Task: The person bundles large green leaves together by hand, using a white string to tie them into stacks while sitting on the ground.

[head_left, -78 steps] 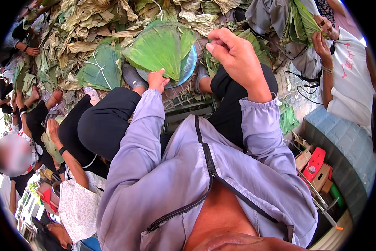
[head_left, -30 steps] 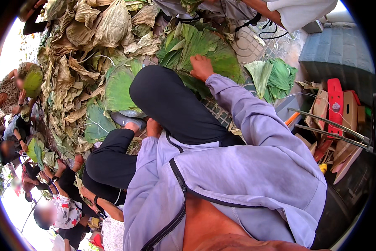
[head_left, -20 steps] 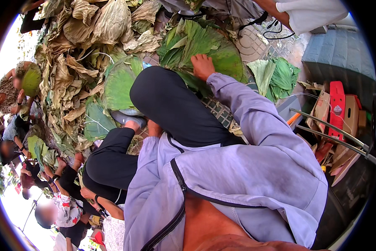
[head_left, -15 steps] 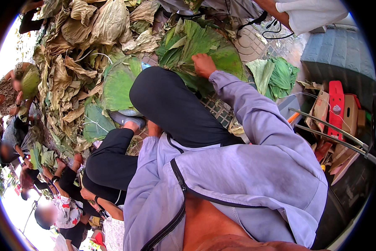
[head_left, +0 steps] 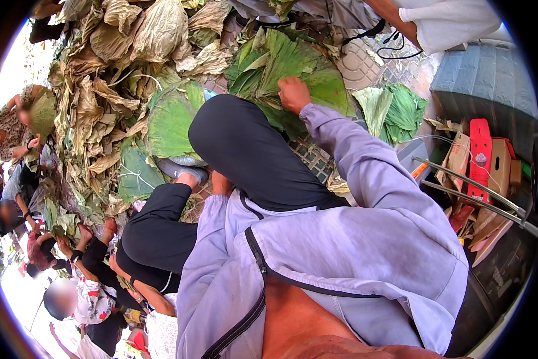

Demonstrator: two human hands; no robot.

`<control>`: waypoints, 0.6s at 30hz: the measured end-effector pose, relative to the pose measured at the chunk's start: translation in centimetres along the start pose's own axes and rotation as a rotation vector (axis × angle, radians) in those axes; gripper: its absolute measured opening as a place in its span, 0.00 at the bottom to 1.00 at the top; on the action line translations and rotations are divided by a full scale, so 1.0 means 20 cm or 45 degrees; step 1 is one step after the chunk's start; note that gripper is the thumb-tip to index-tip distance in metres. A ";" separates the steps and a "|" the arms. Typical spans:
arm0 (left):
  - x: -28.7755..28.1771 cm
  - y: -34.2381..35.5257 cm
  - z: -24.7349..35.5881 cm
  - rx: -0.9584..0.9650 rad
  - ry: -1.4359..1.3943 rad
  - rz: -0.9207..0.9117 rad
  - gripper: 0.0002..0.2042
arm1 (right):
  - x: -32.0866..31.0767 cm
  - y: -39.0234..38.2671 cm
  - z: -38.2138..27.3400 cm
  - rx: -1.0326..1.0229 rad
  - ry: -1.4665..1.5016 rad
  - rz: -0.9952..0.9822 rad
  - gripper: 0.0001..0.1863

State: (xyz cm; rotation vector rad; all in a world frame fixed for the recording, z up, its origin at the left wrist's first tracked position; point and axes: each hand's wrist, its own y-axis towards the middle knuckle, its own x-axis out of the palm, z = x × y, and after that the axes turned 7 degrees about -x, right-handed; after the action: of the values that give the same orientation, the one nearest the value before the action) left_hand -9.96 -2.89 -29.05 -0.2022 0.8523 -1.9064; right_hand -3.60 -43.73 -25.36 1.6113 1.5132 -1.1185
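Observation:
My right hand (head_left: 294,94) is closed, its fingers curled down over a stack of large green leaves (head_left: 323,75) beyond my raised knee. Whatever those fingers may hold is hidden under them. My left hand (head_left: 222,184) hangs low between my legs, and the knee covers its fingers. Left of that knee lies a broad round green leaf (head_left: 174,122). A darker leaf bundle (head_left: 138,173), tied with pale string, sits beside my grey shoe (head_left: 172,167).
Dry brown leaves (head_left: 119,90) heap up at the left. A folded green leaf bundle (head_left: 400,113) lies to the right, near metal bars (head_left: 472,194), a red box (head_left: 479,155) and cardboard (head_left: 501,167). Several people sit along the left; another person's arm (head_left: 400,24) shows at the top.
My right hand has shifted very slightly to the right over the leaves and stays closed. My left hand looks the same. People at the lower left have moved their arms a little.

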 end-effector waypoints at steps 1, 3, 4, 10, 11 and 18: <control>0.02 0.02 0.01 0.008 -0.004 -0.016 0.09 | -0.03 -0.02 -0.01 -0.020 -0.036 0.041 0.15; 0.05 0.04 0.05 0.025 -0.005 -0.050 0.09 | -0.02 -0.05 0.03 -0.015 -0.109 0.105 0.19; 0.06 0.05 0.07 0.029 -0.004 -0.062 0.09 | -0.01 -0.06 0.05 0.002 -0.143 0.124 0.20; 0.07 0.05 0.07 0.022 -0.011 -0.065 0.09 | 0.07 -0.04 0.05 -0.032 -0.351 0.175 0.22; 0.07 0.05 0.07 0.020 -0.013 -0.060 0.08 | 0.06 -0.02 0.04 -0.045 -0.369 0.187 0.22; 0.07 0.06 0.07 0.014 -0.031 -0.060 0.08 | 0.00 -0.03 -0.05 -0.008 -0.269 0.134 0.14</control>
State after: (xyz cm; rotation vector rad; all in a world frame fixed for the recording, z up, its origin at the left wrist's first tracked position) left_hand -9.07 -5.10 -29.13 -0.2406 0.8273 -1.9483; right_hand -4.04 -42.78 -24.96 1.4988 1.2799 -1.1837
